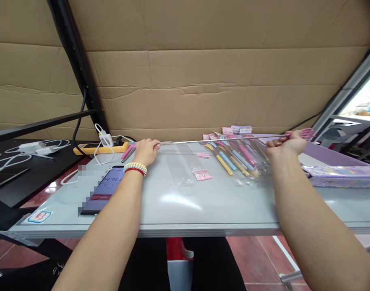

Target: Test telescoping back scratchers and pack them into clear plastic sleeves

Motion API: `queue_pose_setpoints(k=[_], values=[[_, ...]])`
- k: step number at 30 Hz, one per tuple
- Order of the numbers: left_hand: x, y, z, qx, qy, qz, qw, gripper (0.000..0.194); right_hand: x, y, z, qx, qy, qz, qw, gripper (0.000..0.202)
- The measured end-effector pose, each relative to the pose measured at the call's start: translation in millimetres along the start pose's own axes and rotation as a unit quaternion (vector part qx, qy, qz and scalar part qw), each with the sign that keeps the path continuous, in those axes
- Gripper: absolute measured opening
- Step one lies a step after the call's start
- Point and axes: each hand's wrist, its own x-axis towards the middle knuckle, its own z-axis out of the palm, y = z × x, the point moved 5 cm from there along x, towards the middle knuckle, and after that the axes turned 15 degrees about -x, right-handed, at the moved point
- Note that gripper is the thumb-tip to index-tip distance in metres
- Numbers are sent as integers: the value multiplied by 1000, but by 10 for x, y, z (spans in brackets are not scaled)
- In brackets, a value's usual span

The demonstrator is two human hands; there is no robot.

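A thin, pale strand (215,140) is stretched nearly level above the back of the grey table (227,210). Its left end meets the closed fingers of my left hand (146,151), near the power strip. At the right, my right hand (288,143) is closed on the other end, with pink strands sticking out past the fist. Between the hands lie clear plastic sleeves (180,165), a small pink card (202,175) and several bagged pens (233,157) in yellow, blue and pink.
A phone (107,188) lies left of my left forearm. Behind it are a yellow power strip (87,148) and white cables. A purple box (342,176) stands at the right. Brown cardboard (203,72) rises behind the table.
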Motion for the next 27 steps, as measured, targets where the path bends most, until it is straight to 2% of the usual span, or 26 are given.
queue_pose_setpoints(k=[2, 5, 6, 8, 11, 14, 17, 20, 22, 25, 27], values=[[-33, 256, 39, -27, -36, 46, 998, 32, -216, 136, 239, 18, -63, 32, 997, 38], [-103, 597, 79, -48, -52, 85, 994, 32, -685, 340, 705, -36, -250, 20, 967, 41], [-125, 656, 77, -41, -45, 82, 995, 31, -831, 403, 817, -54, -296, 0, 954, 41], [-167, 715, 73, -30, -42, 78, 996, 30, -1037, 527, 935, -66, -337, -27, 939, 42], [-224, 766, 75, -11, -39, 82, 996, 29, -1194, 718, 971, -86, -363, -16, 928, 44], [-286, 918, 130, -17, -41, 103, 994, 31, -1335, 852, 993, -101, -409, 0, 907, 46], [-344, 1068, 191, -25, -42, 91, 995, 33, -1485, 916, 1031, -108, -444, -1, 889, 48], [-369, 1129, 207, -28, -41, 67, 996, 35, -1586, 948, 1072, -118, -466, 2, 877, 48], [-358, 1143, 197, -43, -38, 80, 995, 36, -1602, 936, 1102, -117, -477, 0, 871, 48], [-295, 1076, 179, -57, -30, 97, 993, 37, -1448, 823, 1106, -111, -446, -12, 888, 47], [-229, 935, 161, -45, -24, 86, 995, 36, -1175, 678, 1018, -87, -372, -10, 924, 48]])
